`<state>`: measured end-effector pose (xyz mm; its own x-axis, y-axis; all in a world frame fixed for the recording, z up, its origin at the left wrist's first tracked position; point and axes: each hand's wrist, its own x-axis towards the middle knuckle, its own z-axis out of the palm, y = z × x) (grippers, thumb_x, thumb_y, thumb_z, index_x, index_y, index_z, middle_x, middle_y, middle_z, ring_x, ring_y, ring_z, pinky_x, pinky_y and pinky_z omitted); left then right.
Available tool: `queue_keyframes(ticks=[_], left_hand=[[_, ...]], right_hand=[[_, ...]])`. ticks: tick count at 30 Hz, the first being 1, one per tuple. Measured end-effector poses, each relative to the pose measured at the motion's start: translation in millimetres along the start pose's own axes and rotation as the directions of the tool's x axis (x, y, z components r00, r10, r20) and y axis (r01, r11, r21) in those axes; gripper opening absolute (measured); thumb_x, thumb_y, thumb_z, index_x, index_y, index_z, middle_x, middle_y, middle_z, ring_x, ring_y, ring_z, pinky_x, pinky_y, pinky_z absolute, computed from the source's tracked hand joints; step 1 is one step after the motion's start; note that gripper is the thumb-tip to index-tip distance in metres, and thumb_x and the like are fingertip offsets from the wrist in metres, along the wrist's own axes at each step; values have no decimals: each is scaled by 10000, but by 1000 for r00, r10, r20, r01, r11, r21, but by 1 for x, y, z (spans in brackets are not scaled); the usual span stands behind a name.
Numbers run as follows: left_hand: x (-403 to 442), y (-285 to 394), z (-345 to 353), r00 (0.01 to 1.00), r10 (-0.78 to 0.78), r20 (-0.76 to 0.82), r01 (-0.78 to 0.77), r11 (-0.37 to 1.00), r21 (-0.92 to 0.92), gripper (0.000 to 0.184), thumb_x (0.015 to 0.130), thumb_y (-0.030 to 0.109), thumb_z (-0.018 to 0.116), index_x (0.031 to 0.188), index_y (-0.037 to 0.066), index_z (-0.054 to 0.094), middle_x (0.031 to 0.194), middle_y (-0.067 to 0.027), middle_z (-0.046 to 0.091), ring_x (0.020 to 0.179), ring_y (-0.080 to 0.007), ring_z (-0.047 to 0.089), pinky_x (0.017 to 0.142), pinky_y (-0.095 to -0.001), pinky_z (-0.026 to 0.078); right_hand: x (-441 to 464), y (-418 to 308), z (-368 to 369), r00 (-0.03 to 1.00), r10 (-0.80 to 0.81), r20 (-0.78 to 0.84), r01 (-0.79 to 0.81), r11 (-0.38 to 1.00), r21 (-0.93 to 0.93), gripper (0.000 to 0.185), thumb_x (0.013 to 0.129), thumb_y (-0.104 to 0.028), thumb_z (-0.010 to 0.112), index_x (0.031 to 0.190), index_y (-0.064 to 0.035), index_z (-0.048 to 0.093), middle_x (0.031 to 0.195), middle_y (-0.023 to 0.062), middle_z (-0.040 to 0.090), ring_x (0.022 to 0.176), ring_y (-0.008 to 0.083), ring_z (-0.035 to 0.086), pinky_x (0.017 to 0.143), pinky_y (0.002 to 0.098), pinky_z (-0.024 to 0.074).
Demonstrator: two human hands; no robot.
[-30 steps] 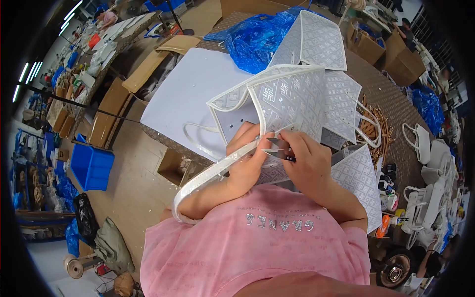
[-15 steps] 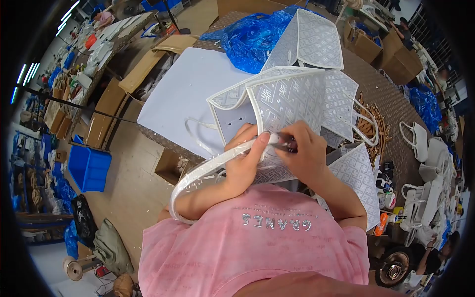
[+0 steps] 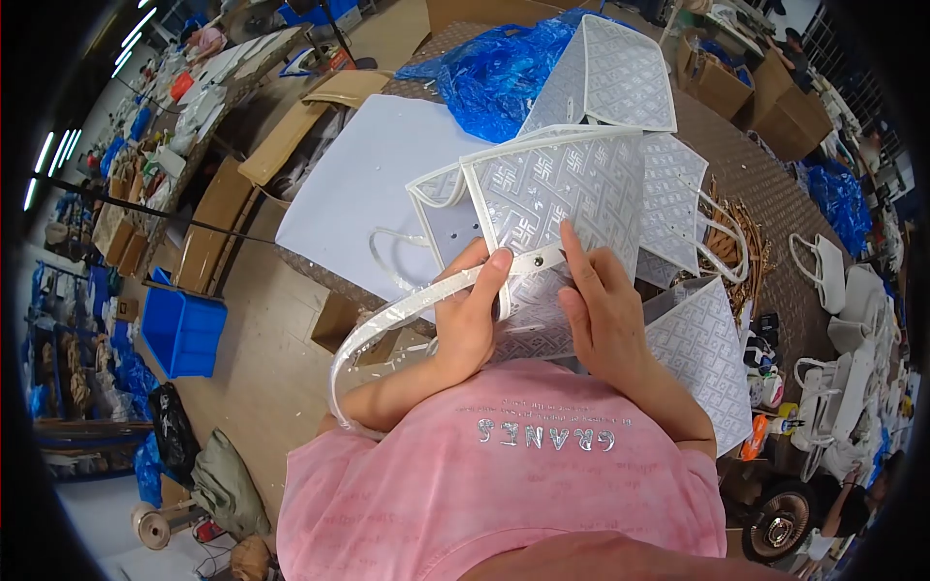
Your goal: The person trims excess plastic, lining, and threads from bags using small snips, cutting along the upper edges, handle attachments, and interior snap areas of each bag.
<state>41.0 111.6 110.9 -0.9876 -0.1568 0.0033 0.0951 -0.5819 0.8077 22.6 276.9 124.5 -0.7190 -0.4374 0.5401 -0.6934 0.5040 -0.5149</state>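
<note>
A grey patterned bag [image 3: 572, 189] with white edging stands tilted before me. Its white strap [image 3: 392, 315] curves from near my left forearm to the bag's front panel, where a small dark round stud [image 3: 539, 261] shows near the strap's end. My left hand [image 3: 470, 315] pinches the strap against the bag's edge, thumb on top. My right hand [image 3: 605, 310] has its index finger stretched out and its thumb apart, beside the strap's end. Whether something is tucked under its curled fingers cannot be seen. Another white handle [image 3: 387, 237] loops out at the bag's left.
A white sheet [image 3: 368, 184] lies on the brown table [image 3: 702, 131]. Blue plastic [image 3: 494, 82] and more patterned bags [image 3: 630, 77] are behind. A blue bin [image 3: 184, 332] stands on the floor at left; white bags [image 3: 823, 276] lie at right. Other people are partly visible in the background.
The dark pointed tool seen in my right hand is no longer visible. My right hand has moved off the strap's end and its index finger has straightened. The stud is now uncovered.
</note>
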Motion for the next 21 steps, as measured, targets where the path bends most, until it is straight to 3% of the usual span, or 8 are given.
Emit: queue_keyframes(ticks=[7, 11, 21], left_hand=[[1, 2, -2, 1000, -8, 25, 9, 997, -70, 273, 973, 142, 545, 1150, -61, 588, 1005, -87, 651, 899, -112, 588, 801, -256, 468], [2, 2, -4, 998, -20, 57, 26, 995, -99, 291, 972, 135, 545, 1178, -69, 574, 1043, -107, 653, 940, -137, 605, 838, -273, 475], [4, 2, -7, 995, -72, 67, 81, 988, -130, 286, 969, 157, 554, 1160, -56, 572, 1028, -114, 651, 924, -148, 617, 822, -283, 494]], right_hand=[[2, 0, 4, 996, -81, -38, 79, 995, -59, 488, 921, -128, 559, 1390, -23, 471, 864, 118, 501, 685, 252, 512, 601, 354, 436], [-1, -3, 3, 1000, 16, 12, -16, 999, -33, 488, 884, -109, 624, 1358, -49, 522, 849, 91, 511, 650, 214, 533, 551, 323, 442], [2, 3, 10, 993, -80, -85, 73, 993, -91, 481, 831, -65, 668, 1304, -96, 589, 800, 52, 529, 580, 186, 534, 495, 295, 435]])
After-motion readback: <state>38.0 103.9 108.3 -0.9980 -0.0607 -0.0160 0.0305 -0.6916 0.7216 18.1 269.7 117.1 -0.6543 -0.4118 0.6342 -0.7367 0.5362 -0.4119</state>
